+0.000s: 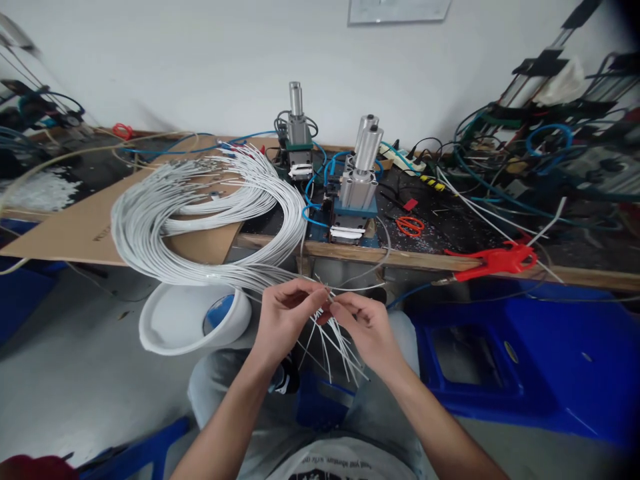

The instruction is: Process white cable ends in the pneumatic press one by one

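Observation:
A large looped bundle of white cables point(135, 227) lies on a cardboard sheet and hangs over the bench's front edge. Its loose ends point(345, 350) fan out below my hands, above my lap. My left hand point(295, 307) pinches a thin cable end between thumb and forefinger. Close beside it, my right hand point(363, 320) is closed the same way, its fingertips at the cable end. The fingertips of both hands nearly meet, and the small detail between them is too fine to make out.
Two small pneumatic presses point(357, 190) stand on the dark bench. Orange-handled scissors point(410, 227) and a red air gun point(495, 260) lie to their right. Below the bench edge stands a white bucket point(195, 340). A blue plastic stool point(530, 360) is at my right.

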### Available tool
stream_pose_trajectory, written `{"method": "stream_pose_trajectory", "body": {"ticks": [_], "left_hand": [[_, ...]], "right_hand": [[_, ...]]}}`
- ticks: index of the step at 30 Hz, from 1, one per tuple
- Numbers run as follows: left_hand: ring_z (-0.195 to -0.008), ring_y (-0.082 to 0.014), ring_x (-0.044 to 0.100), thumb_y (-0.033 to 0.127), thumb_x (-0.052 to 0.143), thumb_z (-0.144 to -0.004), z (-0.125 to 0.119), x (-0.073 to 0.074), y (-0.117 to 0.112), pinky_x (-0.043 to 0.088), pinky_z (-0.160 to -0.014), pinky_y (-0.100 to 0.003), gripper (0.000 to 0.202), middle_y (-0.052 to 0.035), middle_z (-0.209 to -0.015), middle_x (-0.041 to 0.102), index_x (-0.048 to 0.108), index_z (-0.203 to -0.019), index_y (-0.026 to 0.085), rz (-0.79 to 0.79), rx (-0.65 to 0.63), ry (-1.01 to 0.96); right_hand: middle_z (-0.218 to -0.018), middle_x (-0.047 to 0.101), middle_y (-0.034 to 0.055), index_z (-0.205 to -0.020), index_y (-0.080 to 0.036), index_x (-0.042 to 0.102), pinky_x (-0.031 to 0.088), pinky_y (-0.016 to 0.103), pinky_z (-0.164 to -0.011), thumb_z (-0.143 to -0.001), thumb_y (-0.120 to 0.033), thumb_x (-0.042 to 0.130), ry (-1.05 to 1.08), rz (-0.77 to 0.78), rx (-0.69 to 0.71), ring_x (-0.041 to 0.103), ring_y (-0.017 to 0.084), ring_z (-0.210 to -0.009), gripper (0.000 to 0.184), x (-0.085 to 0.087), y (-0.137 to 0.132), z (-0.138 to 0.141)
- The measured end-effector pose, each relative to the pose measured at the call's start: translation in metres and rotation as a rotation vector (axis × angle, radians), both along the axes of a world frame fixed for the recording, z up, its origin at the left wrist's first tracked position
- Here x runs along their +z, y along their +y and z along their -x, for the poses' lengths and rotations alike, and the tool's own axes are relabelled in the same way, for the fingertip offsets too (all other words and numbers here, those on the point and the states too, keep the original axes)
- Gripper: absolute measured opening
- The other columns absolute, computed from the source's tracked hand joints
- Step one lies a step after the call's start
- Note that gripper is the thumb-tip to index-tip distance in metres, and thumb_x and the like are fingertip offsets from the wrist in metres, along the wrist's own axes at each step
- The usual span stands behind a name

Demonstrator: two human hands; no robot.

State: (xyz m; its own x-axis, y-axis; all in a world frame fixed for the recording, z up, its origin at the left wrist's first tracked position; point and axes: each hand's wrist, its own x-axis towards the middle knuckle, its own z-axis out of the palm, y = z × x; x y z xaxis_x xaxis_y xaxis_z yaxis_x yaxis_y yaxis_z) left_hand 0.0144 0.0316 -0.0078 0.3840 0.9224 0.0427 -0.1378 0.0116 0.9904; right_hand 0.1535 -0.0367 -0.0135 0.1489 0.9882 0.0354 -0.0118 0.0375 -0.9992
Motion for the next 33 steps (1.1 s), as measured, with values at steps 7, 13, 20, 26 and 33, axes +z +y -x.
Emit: {"method": "stream_pose_trajectory", "body": {"ticks": [7,13,20,26,33], "left_hand": [[-0.061,-0.0059,0.052,0.027,0.069,-0.079,-0.002,-0.002,-0.006,0.043,-0.059,-0.015,0.020,-0.0004,-0.064,0.061,0.065,-0.067,0.011,-0.141,0.118,0.123],[-0.057,-0.0048,0.051,0.038,0.078,-0.072,-0.015,-0.007,-0.017,0.043,-0.050,-0.013,0.029,0.0016,-0.064,0.057,0.063,-0.069,0.012,0.248,0.072,-0.274],[-0.051,-0.0011,0.044,0.034,0.083,-0.065,-0.016,-0.008,-0.021,0.036,-0.045,-0.009,0.032,0.0036,-0.060,0.051,0.061,-0.065,0.011,0.351,0.093,-0.335],[-0.055,-0.0033,0.049,0.035,0.083,-0.067,-0.015,-0.007,-0.023,0.042,-0.046,-0.011,0.030,0.0018,-0.065,0.053,0.065,-0.065,0.011,0.329,0.076,-0.323],[-0.056,-0.0045,0.052,0.038,0.085,-0.063,-0.017,-0.005,-0.023,0.044,-0.046,-0.012,0.030,0.0001,-0.065,0.056,0.069,-0.065,0.012,0.321,0.082,-0.316]], "right_hand": [[-0.076,0.072,0.0028,-0.083,-0.022,0.079,0.045,0.029,-0.074,-0.090,-0.036,0.065,-0.090,-0.065,-0.155,0.064,0.017,-0.076,0.022,-0.007,-0.004,0.008],[-0.074,0.072,0.0008,-0.089,-0.022,0.076,0.049,0.025,-0.071,-0.086,-0.040,0.069,0.295,-0.061,-0.243,0.064,0.012,-0.066,0.020,-0.018,-0.008,0.034],[-0.081,0.072,0.0026,-0.087,-0.020,0.078,0.045,0.024,-0.072,-0.089,-0.038,0.066,0.069,-0.050,-0.059,0.062,0.013,-0.076,0.022,-0.010,-0.005,0.023],[-0.077,0.072,0.0029,-0.084,-0.020,0.079,0.044,0.025,-0.071,-0.088,-0.040,0.067,0.059,-0.064,-0.055,0.062,0.014,-0.072,0.024,-0.005,-0.005,0.011],[-0.079,0.073,0.0030,-0.087,-0.022,0.079,0.045,0.026,-0.071,-0.087,-0.037,0.069,0.179,-0.060,-0.082,0.064,0.015,-0.077,0.019,-0.012,-0.010,0.017]]}}
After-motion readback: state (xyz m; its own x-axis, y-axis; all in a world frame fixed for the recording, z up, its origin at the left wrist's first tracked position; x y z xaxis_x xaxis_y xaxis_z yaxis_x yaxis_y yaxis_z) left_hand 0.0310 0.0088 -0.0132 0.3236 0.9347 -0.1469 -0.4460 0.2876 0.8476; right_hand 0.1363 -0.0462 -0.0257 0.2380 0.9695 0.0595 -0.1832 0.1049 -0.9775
